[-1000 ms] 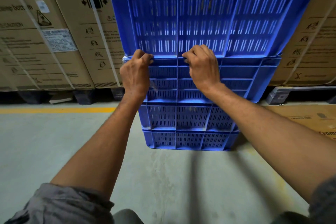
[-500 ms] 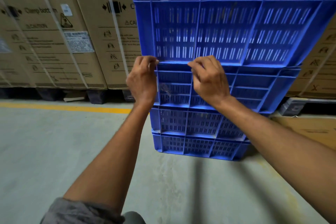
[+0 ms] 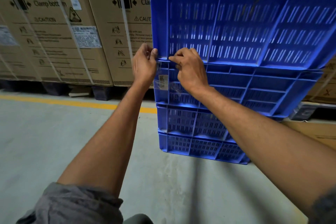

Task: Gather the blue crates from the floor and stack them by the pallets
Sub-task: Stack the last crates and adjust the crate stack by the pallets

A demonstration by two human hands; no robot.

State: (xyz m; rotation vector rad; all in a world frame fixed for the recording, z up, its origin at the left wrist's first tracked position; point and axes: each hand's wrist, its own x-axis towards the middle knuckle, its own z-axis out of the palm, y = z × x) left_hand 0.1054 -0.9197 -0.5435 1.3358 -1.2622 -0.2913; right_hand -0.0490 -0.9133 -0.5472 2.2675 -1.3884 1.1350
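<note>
- Head view, near: two bare forearms reach up from the lower frame; grey sleeves (image 3: 76, 205) rolled at lower left, a second cuff just in frame at lower right.
- Left hand (image 3: 143, 65), centre frame: fingers curled, thumb and fingertips pinched on the lower left corner of the top crate (image 3: 245, 23).
- Right hand (image 3: 190, 71), just beside it: fingers bent and closed on the same bottom edge, a little further in.
- Top crate sits at upper right, tilted, its base resting on the stack (image 3: 200, 132) beneath.
- Step in hand, as judged: seating the top crate. Advice: keep both grips low on the rim, slide the corner until it lines up with the crate below, then lower evenly; mind fingertips in the gap.
- Count, crates: four visible, one held plus three under it; more hidden ones cannot be ruled out.
- Floor (image 3: 54, 142): one yellow line (image 3: 72, 102), middle left.
- Far: three cartons (image 3: 54, 42) on dark pallets (image 3: 101, 92) at left and centre; more cartons show at the right edge behind the crates, number unclear.
</note>
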